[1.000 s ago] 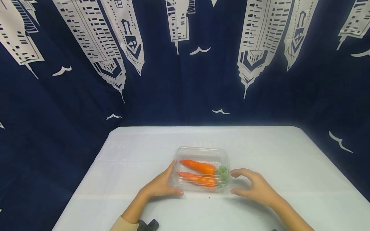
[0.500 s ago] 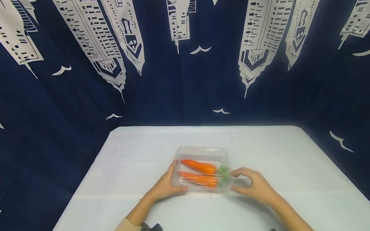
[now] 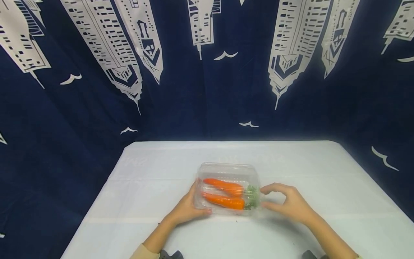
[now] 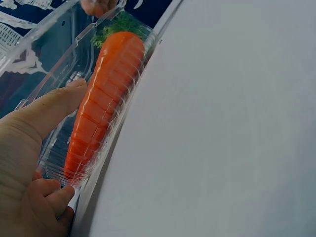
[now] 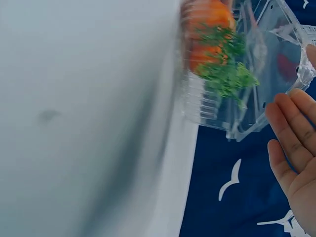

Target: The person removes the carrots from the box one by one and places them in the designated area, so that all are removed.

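A clear plastic clamshell box [image 3: 226, 168] lies on the white table in the head view. Inside are two orange carrots, a rear one [image 3: 223, 185] and a front one [image 3: 224, 200], with green tops toward the right end. My left hand [image 3: 187, 208] grips the box's left end, its thumb along the near side; the left wrist view shows the thumb over the plastic beside a carrot [image 4: 106, 98]. At the right end, my right hand [image 3: 289, 204] spreads thumb and fingers in a C. In the right wrist view its straight fingers reach the rim of the lid [image 5: 276, 49], which appears tilted away from the base.
The white table [image 3: 145, 165] extends around the box. Behind and beside it hangs a dark blue cloth [image 3: 194, 108] printed with white buildings and birds. Dark wrist devices [image 3: 171, 254] show at the lower edge. A tiny dark speck [image 3: 237, 221] lies in front of the box.
My left hand has slid right, its thumb farther along the box's near side. The right hand's thumb has risen slightly, and the carrots look a little different through the plastic. The box has barely shifted.
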`<state>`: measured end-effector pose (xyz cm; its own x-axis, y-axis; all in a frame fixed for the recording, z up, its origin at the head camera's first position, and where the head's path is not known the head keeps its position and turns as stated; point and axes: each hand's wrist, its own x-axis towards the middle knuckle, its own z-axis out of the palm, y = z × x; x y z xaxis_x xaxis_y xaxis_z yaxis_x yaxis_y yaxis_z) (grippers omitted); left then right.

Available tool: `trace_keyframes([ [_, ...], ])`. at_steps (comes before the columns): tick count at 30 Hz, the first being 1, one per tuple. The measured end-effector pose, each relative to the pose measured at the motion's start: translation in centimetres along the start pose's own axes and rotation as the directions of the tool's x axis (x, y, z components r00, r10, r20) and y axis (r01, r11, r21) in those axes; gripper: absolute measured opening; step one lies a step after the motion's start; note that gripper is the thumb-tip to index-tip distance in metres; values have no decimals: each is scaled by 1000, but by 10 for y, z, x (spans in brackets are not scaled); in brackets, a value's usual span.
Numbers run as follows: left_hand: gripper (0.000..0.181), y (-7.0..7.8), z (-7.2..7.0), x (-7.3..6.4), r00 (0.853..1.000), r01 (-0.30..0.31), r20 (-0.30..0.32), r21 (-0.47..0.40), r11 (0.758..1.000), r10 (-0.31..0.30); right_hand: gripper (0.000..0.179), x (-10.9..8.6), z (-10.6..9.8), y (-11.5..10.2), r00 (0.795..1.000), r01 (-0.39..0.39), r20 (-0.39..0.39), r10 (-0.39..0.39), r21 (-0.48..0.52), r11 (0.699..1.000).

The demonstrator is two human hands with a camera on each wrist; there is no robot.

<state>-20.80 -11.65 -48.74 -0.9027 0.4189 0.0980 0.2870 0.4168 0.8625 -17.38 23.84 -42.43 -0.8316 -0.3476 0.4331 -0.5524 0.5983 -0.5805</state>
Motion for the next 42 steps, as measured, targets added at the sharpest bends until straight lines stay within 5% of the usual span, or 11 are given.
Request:
trace_keyframes([
  [6,117,-1,-1,0,1000,8,-2,65,998,-7,23,15,-9,0,999,-44,-10,44,6,999],
  [15,115,0,0,0,1000,22,7,44,999,-22,15,45,-21,6,987,-148,-50,153,96,984],
  [22,115,-1,1,2,1000,25,5,51,998,-25,26,74,-26,9,963,-230,-86,254,219,948],
  [32,115,-1,0,0,999,38,15,63,997,-39,42,108,-21,19,944,-277,-145,297,145,950],
  [42,115,-3,0,0,999,50,11,63,997,-51,42,122,-10,39,930,-343,-98,354,110,933],
])
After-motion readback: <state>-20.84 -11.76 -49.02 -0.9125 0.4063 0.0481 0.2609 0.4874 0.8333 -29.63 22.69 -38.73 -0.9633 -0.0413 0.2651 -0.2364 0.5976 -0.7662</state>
